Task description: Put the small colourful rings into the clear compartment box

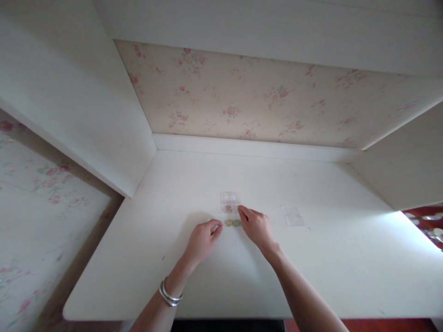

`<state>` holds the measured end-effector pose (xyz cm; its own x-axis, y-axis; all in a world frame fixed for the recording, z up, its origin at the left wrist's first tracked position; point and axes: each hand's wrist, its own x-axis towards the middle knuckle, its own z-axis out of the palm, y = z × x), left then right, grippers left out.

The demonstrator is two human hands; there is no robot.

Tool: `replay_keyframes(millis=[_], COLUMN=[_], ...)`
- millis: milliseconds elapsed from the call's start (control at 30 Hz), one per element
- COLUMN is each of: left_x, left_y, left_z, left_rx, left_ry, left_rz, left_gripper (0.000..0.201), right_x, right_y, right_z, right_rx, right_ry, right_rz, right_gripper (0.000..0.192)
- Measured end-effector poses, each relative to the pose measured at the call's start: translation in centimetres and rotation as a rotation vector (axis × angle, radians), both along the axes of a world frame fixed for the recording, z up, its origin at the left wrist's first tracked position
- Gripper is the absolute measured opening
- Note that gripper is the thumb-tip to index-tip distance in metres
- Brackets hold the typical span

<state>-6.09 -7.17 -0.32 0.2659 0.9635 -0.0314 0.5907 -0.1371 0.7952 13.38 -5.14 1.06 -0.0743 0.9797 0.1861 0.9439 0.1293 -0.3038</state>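
Pinching at two small rings point(233, 223) on the worktop point(311, 258), my left hand point(202, 240) and right hand point(256, 227) had fingertips drawn together. One ring-like piece, I judged, already lay in the clear box point(230, 202) just behind; its lid point(292, 215) sat apart.

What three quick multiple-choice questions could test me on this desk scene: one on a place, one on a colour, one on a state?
1. Where do the small rings lie?
A. Between the two hands
B. At the desk's far right edge
C. On the floor

2. What colour is the desk?
A. Black
B. White
C. Red

3. What state is the small clear box in?
A. Lifted in the air
B. Resting on the desk
C. Lying on the floor

Answers:
1. A, the rings sit between the left hand and the right hand.
2. B, its whole top looks white.
3. B, it sits flat just beyond the fingertips; neither hand lifts it.
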Motion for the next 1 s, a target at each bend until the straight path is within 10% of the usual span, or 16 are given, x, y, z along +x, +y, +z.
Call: replay_keyframes(millis=[433, 1000], left_x=[1.4, 4.0], left_y=[-0.9, -0.7], left_z=[0.3, 0.0], left_rx=[0.182, 0.338], left_ry=[0.310, 0.575], left_rz=[-0.051, -0.090], left_gripper=[0.022, 0.023], right_x=[4.9, 5.5], right_y=[-3.1, -4.1], right_z=[-2.2, -3.5], right_rx=[-0.014, -0.038], right_ry=[0.274, 0.472], right_rz=[-0.243, -0.172], right_gripper=[0.037, 0.038])
